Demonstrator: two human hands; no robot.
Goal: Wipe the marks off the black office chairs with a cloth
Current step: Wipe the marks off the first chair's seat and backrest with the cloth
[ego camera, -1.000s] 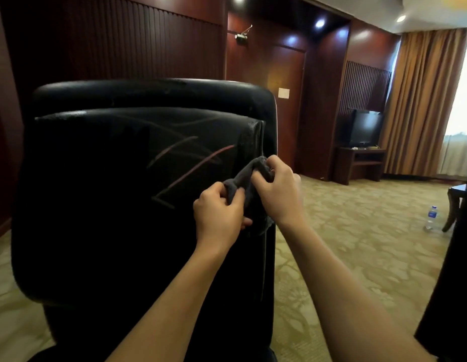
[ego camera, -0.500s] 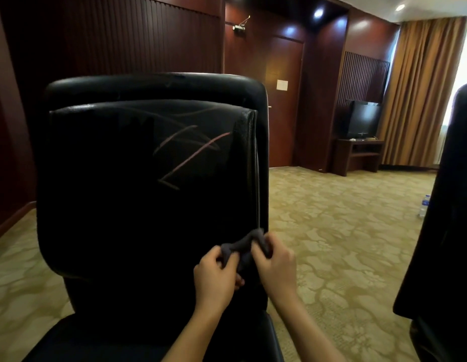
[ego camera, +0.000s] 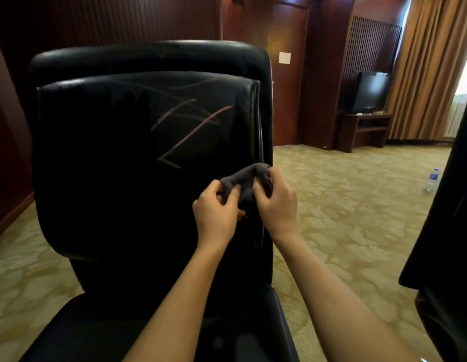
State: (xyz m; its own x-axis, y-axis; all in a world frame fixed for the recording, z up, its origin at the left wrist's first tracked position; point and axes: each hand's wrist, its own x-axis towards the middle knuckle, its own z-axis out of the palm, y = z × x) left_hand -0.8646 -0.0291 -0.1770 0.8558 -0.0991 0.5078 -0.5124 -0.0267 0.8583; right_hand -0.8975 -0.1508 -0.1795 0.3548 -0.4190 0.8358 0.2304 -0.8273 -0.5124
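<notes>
both hands' fingers [ego camera: 228, 195] curled round bunched dark cloth [ego camera: 246, 180], pinkish marks [ego camera: 190, 129] on black chair [ego camera: 104, 165]

second chair [ego camera: 446, 231] cropped (right edge), bottle [ego camera: 433, 179] tiny

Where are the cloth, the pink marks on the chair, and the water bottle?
cloth [ego camera: 244, 180]: head view, on the bunched grey fabric between the hands.
pink marks [ego camera: 198, 130]: head view, on the long stroke on the chair backrest.
water bottle [ego camera: 433, 179]: head view, on its body, standing on the carpet.
</notes>
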